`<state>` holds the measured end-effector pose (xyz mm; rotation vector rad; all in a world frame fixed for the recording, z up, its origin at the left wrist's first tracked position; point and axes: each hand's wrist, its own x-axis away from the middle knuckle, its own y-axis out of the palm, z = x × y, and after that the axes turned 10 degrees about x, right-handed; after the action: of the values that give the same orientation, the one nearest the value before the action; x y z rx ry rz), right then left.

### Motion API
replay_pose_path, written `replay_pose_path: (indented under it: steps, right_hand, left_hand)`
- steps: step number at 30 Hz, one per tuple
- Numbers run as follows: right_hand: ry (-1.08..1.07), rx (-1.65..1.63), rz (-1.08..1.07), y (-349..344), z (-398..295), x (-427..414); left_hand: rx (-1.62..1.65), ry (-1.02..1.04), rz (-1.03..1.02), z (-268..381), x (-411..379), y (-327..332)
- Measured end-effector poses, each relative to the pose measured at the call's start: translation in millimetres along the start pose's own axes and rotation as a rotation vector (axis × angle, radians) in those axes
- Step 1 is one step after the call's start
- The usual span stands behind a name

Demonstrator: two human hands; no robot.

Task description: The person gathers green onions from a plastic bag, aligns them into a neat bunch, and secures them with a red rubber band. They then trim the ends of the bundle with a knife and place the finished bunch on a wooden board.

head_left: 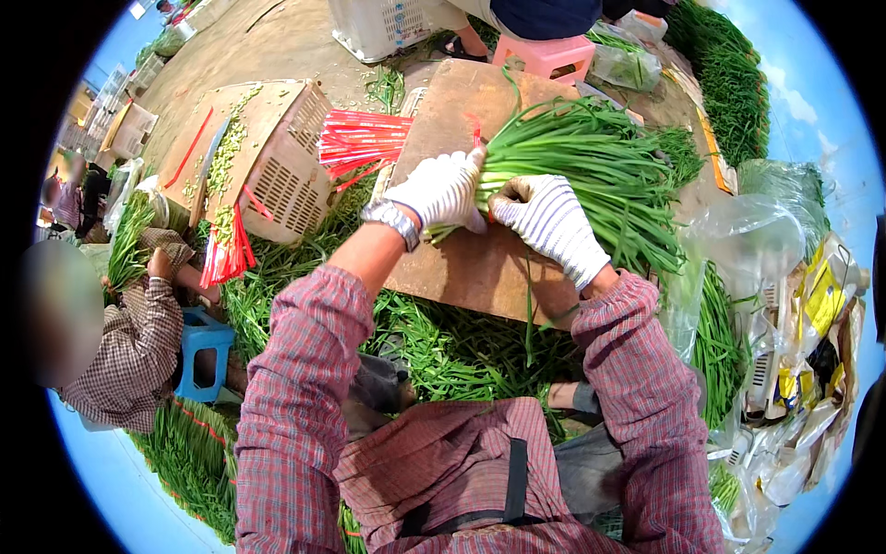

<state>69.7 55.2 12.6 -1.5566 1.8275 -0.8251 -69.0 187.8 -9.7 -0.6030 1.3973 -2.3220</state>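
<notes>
A large bunch of green garlic chives (pixel 581 159) lies across a wooden board (pixel 443 270), its pale stalk ends towards the left. My left hand (pixel 443 190), in a striped knit glove, is closed around the bunch near those ends. At its fingertips a red tie strip (pixel 476 129) stands up above the stalks. My right hand (pixel 550 218), gloved alike, has its thumb and fingers pinched together at the near side of the bunch, where a bit of red shows at the fingertips. Left of the board, a bundle of red and white tie strips (pixel 363 138) sticks out.
A board-topped crate (pixel 291 163) at the left carries a knife (pixel 211 159), stalk trimmings and more red strips. A co-worker (pixel 131 346) sits beside a blue stool (pixel 201 356) at the far left. Loose leaves (pixel 443 353) lie below the board. Plastic bags (pixel 751 208) are at the right.
</notes>
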Motion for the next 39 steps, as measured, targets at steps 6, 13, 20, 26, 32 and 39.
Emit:
replay_pose_path:
  steps: [6, 13, 20, 26, 32, 39]
  right_hand:
    - [0.043, 0.004, -0.116, -5.5, -2.7, 8.0]
    - [0.104, 0.083, -0.094, 1.0, -11.3, 3.5]
    - [0.049, 0.459, 0.098, -19.3, 3.2, -36.1]
    - [0.158, 0.865, -0.227, 7.8, 5.2, -103.6]
    - [-0.008, 0.373, -0.323, 8.4, 48.8, -122.0]
    - [-0.123, -0.232, 0.173, -74.1, -8.6, -69.5]
  left_hand:
    - [-0.034, 0.089, 0.214, 30.2, 49.6, 42.4]
    - [-0.007, -0.024, 0.160, 46.0, 51.2, 37.3]
    - [-0.018, -0.032, 0.218, 45.3, 52.1, 40.8]
    - [-0.025, -0.041, 0.192, 50.1, 57.2, 39.0]
    - [-0.006, -0.020, 0.209, 49.9, 57.3, 43.6]
    - [0.049, -0.019, 0.297, 45.5, 63.1, 45.1]
